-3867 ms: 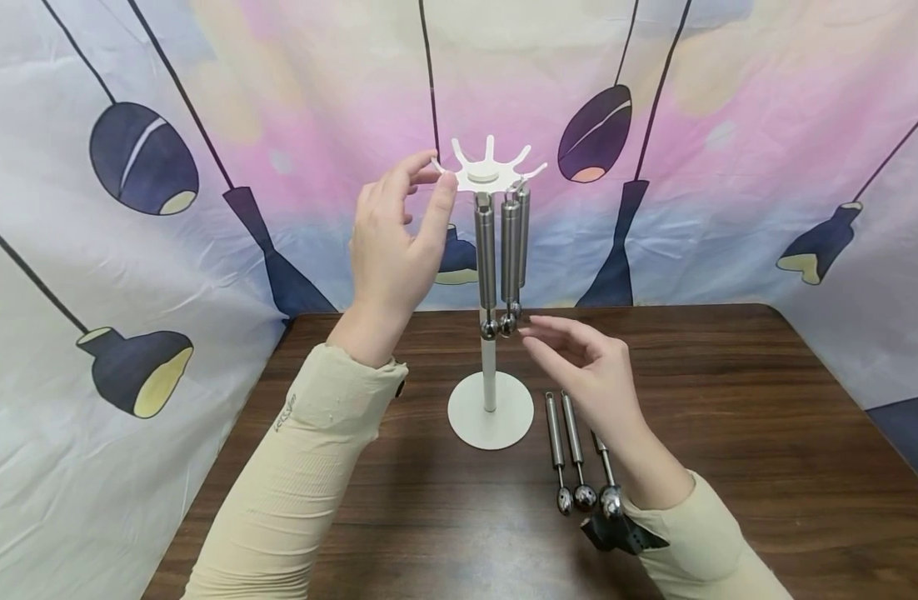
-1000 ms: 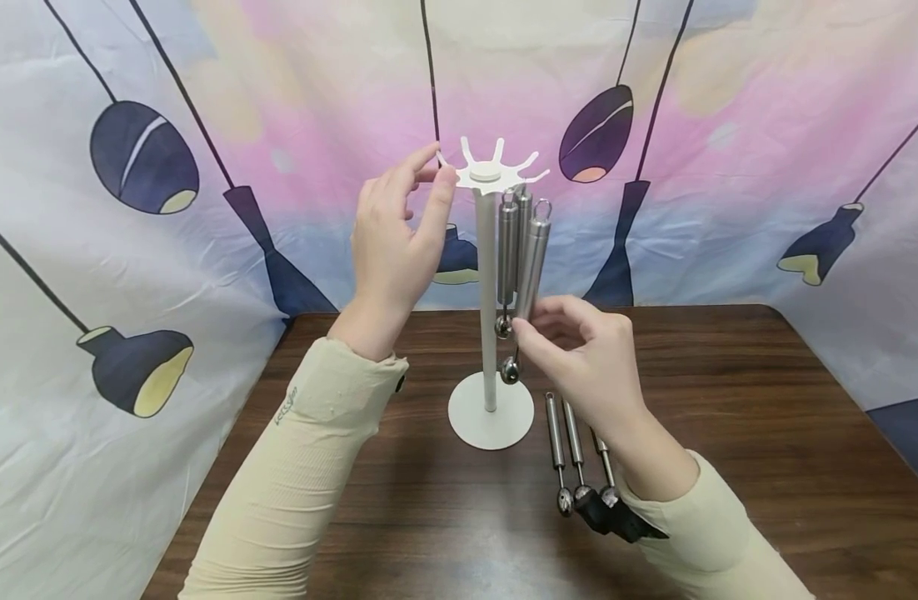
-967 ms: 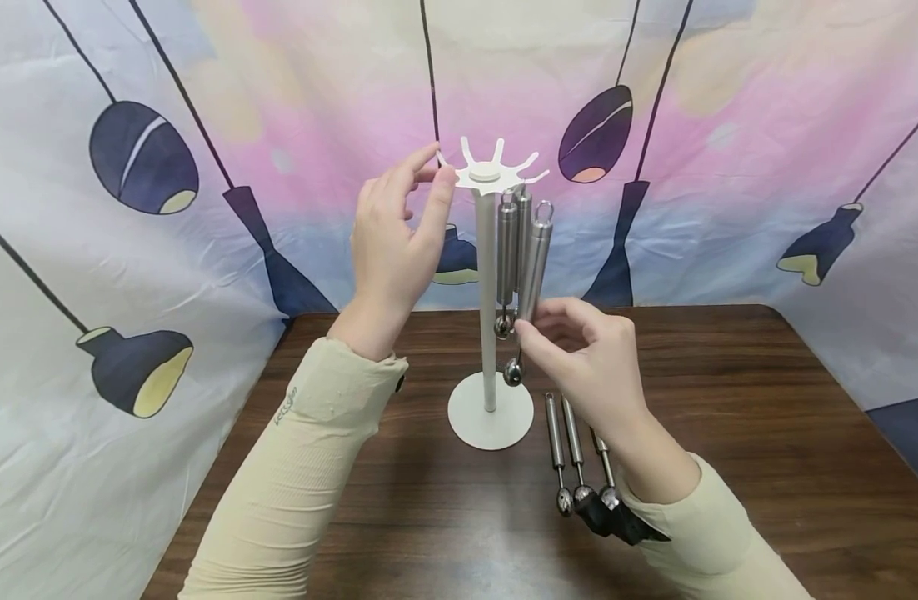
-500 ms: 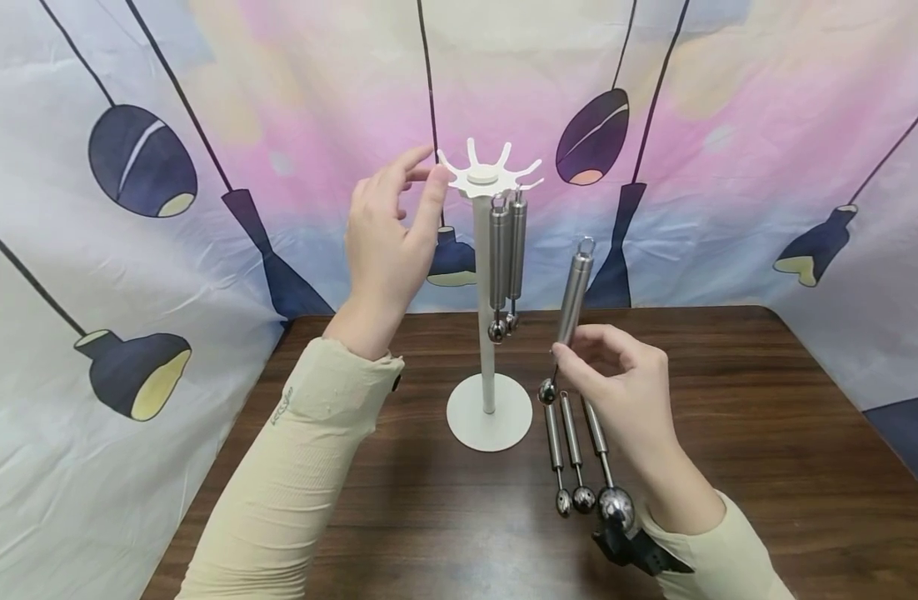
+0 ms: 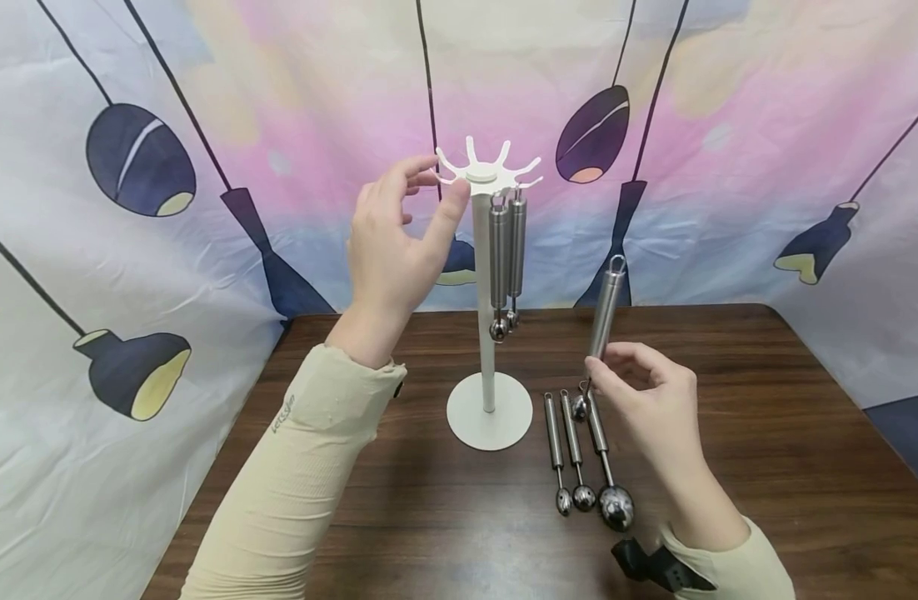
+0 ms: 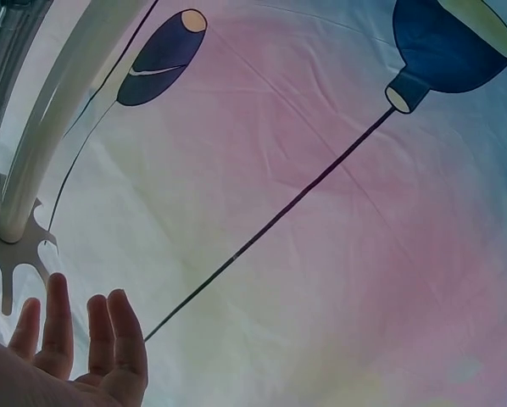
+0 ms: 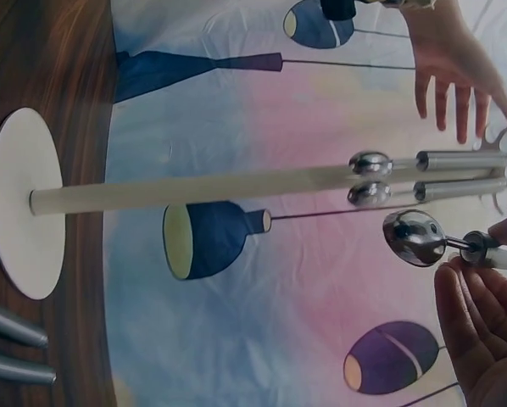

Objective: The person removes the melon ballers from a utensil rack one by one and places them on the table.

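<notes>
My right hand (image 5: pixel 657 417) pinches a steel melon baller (image 5: pixel 606 312) low on its handle, between thumb and fingers. It tilts with its ring up and its round scoop down, apart from the white stand (image 5: pixel 487 358); the right wrist view shows the scoop (image 7: pixel 415 237) close. Two other melon ballers, one nearer (image 5: pixel 499 258) and one behind it (image 5: pixel 517 250), hang from the stand's pronged top (image 5: pixel 481 172). At that top, my left hand (image 5: pixel 395 242) has its thumb against the rim; its fingers (image 6: pixel 58 331) look straight in the left wrist view.
Three more melon ballers lie side by side on the dark wooden table (image 5: pixel 399 500): left (image 5: pixel 553 437), middle (image 5: pixel 573 433) and a larger right one (image 5: pixel 597 429). The stand's round base (image 5: pixel 466 412) is to their left. A printed cloth (image 5: pixel 339 83) hangs behind.
My right hand has taken one melon baller off the stand and carried it right and down. The pronged top has turned slightly. My left thumb has shifted inward along the rim.
</notes>
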